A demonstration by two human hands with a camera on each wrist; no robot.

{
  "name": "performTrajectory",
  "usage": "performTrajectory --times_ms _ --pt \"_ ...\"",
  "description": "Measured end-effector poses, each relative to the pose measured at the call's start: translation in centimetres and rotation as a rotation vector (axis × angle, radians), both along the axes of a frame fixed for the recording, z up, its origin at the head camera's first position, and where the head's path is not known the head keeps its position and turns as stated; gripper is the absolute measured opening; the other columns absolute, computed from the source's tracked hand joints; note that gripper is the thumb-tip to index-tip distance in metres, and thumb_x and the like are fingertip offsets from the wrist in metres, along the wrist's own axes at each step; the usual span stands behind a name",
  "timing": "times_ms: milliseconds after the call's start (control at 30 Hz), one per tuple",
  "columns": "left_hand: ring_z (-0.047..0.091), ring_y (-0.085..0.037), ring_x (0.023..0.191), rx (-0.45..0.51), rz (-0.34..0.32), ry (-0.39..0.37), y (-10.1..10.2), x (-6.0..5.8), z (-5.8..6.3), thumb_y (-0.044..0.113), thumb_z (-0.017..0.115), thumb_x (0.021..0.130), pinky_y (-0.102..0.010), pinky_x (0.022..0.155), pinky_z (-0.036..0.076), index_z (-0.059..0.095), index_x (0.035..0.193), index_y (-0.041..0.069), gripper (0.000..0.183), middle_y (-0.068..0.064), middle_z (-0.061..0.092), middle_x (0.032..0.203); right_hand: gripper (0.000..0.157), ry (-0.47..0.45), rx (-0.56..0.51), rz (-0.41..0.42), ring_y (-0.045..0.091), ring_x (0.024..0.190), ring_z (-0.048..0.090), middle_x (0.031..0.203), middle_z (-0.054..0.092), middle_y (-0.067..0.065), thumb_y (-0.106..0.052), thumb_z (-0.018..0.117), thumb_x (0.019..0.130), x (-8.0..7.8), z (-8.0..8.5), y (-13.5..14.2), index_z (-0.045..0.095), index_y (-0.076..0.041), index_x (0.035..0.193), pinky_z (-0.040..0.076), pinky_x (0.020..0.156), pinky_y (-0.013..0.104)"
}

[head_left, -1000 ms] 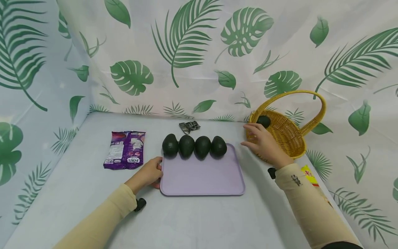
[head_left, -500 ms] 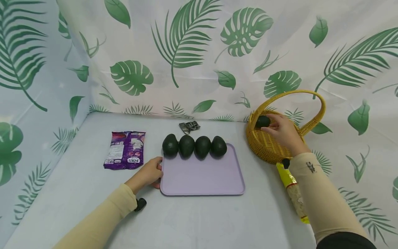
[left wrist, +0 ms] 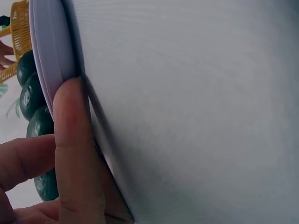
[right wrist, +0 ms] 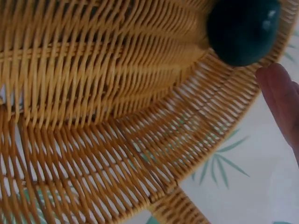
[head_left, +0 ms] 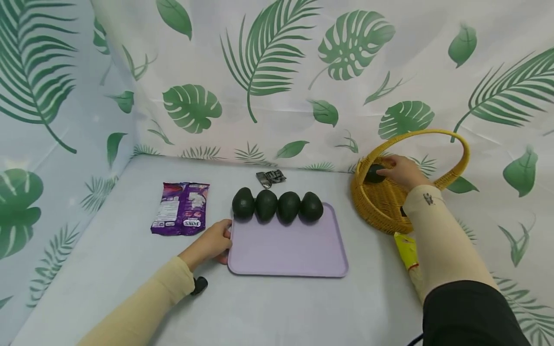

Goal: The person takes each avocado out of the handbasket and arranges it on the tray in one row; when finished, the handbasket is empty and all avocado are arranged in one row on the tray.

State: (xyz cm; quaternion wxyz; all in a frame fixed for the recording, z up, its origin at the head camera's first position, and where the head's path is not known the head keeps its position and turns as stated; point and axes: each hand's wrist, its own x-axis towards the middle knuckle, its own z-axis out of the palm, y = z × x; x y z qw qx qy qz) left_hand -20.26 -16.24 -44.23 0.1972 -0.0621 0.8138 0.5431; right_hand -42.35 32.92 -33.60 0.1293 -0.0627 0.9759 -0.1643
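Observation:
My left hand holds the left rim of the lilac tray, with a finger along its edge in the left wrist view. Several dark green avocados line the tray's far edge. At the right, my right hand reaches into the yellow wicker basket beside another avocado. Its thumb and fingers are close to this avocado in the head view. The right wrist view shows a straight finger next to the avocado by the rim; the other fingers are out of that view.
A purple packet lies left of the tray. Small dark wrappers lie behind the avocados. A yellow packet lies partly under the right sleeve. The basket's tall handle arches above it, and leaf-printed cloth hangs behind the table.
My right hand has moved from the basket's left rim into the basket, up to the avocado there. My left hand stays on the tray. The head view has shifted slightly.

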Motion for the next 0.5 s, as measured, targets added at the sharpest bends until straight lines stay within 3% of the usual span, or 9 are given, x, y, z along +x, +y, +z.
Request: performTrajectory --times_ms 100,233,400,500 --pt "0.058 -0.025 0.076 0.003 0.007 -0.002 0.0 -0.1 0.0 -0.012 0.050 0.081 -0.037 0.050 0.063 0.034 0.149 -0.004 0.070 -0.014 0.046 0.096 0.090 -0.101 0.035 -0.007 0.054 0.122 0.046 0.145 0.029 0.040 -0.054 0.052 0.097 -1.2 -0.5 0.1 0.019 0.009 0.152 0.045 0.099 0.068" --pt "0.056 -0.025 0.078 0.008 0.022 -0.018 0.0 -0.1 -0.3 -0.013 0.051 0.080 -0.036 0.050 0.063 0.035 0.149 -0.003 0.072 -0.014 0.046 0.098 0.097 -0.216 0.000 -0.016 0.052 0.120 0.051 0.151 0.017 0.040 -0.057 0.053 0.095 -2.7 -1.4 0.1 0.011 0.008 0.154 0.051 0.098 0.061" --pt "0.056 -0.025 0.078 0.005 0.036 -0.024 0.0 -0.3 -0.6 -0.013 0.051 0.080 -0.036 0.050 0.063 0.035 0.150 -0.002 0.073 -0.014 0.045 0.098 0.108 -0.253 -0.116 -0.039 0.054 0.125 0.044 0.153 0.010 0.039 -0.063 0.058 0.089 -4.1 -2.7 -0.1 0.007 0.005 0.155 0.051 0.101 0.058" --pt "0.056 -0.025 0.079 0.008 0.038 -0.030 -0.1 -0.4 -0.5 -0.013 0.051 0.080 -0.037 0.050 0.063 0.034 0.150 -0.002 0.073 -0.014 0.045 0.099 0.110 -0.258 -0.123 -0.048 0.055 0.124 0.044 0.151 0.015 0.040 -0.064 0.059 0.088 -5.0 -3.5 -0.4 0.007 0.006 0.155 0.051 0.101 0.059"
